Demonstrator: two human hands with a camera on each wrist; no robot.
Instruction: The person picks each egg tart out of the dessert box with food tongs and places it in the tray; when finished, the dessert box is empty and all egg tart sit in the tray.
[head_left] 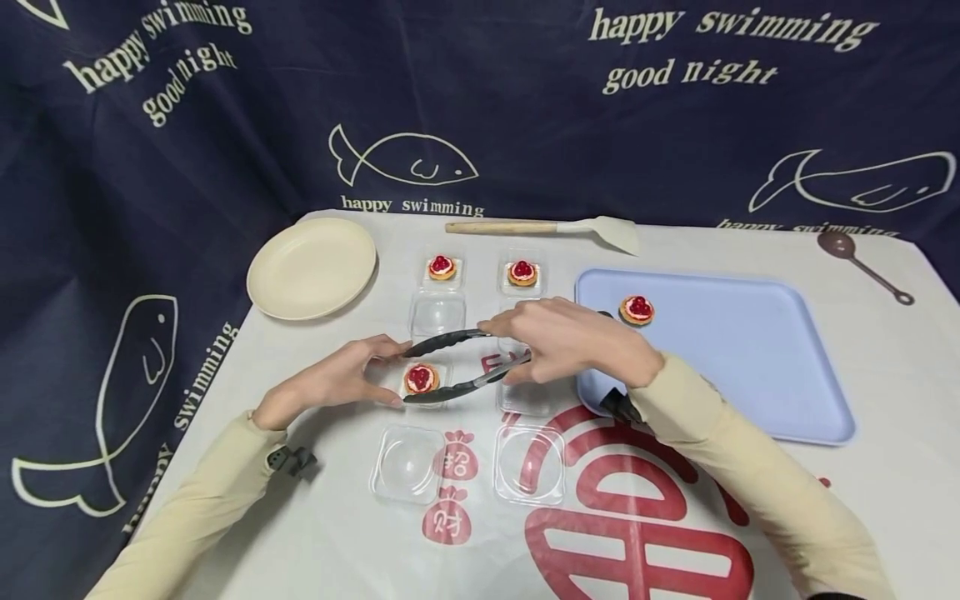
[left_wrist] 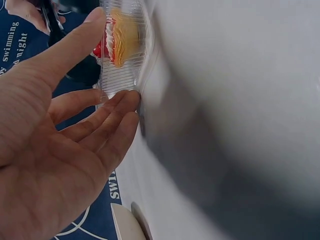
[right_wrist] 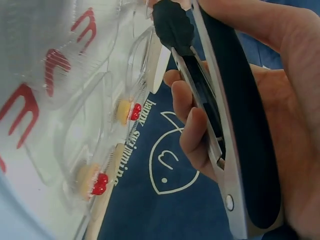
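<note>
My left hand (head_left: 326,381) holds a clear plastic box (left_wrist: 120,82) by its side, thumb at one corner and fingertips at the other. Inside the box sits a small tart (head_left: 422,379) topped with cream and red berries. With my right hand (head_left: 573,337) I grip black-and-metal tongs (right_wrist: 250,125) around the handles. Their two dark tips are spread apart over the box, on either side of the tart in the head view, reaching close to my left fingertips. Part of the tongs is hidden behind the right hand.
Two more tarts (head_left: 442,267) sit in clear boxes farther back. Clear plastic halves (head_left: 406,464) lie nearer the front. One tart (head_left: 637,310) rests on the blue tray (head_left: 750,358). A cream plate (head_left: 311,267), a spatula (head_left: 517,227) and a brown spoon (head_left: 837,244) lie around the edges.
</note>
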